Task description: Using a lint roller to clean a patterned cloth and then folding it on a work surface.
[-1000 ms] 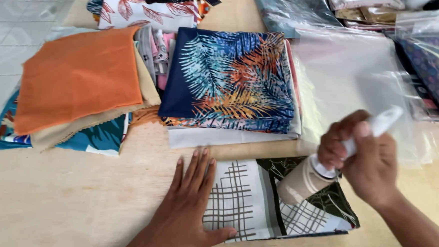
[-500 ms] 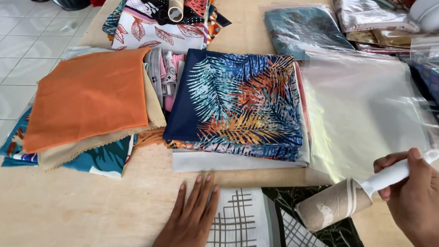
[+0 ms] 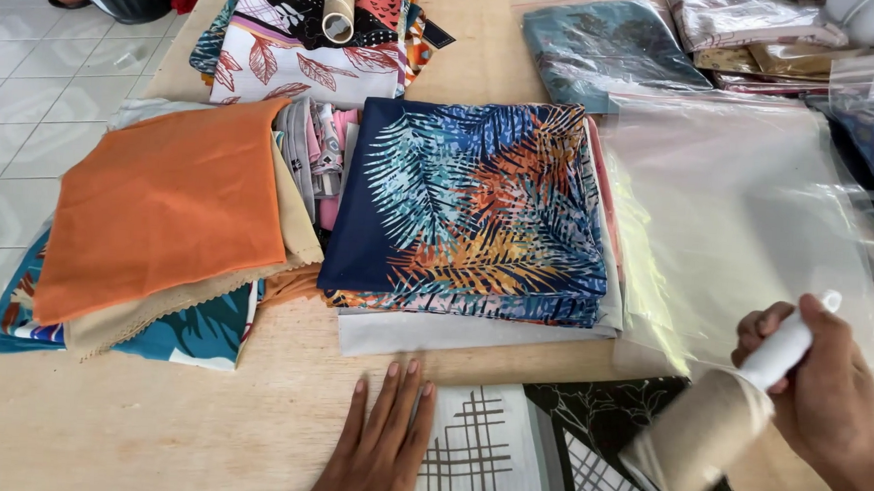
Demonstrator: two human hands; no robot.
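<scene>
The right hand (image 3: 828, 391) is closed around the white handle of a beige lint roller (image 3: 708, 444), held tilted just above the black-and-white patterned folded cloth (image 3: 535, 460) at the table's near edge; the left hand (image 3: 382, 447) lies flat, fingers together, at that cloth's left edge. With only one edge pinned, the sticky roller could lift or bunch the fabric; a wide stroke might also snag the clear plastic bag (image 3: 747, 222) just beside it.

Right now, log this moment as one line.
right hand: holds lint roller | left hand: flat on patterned cloth | table

My right hand (image 3: 828, 386) grips a white-handled lint roller (image 3: 716, 430) over the black-and-white patterned folded cloth (image 3: 506, 458); my left hand (image 3: 376, 452) lies flat on the wooden bench (image 3: 198, 432), touching the cloth's edge.
</scene>
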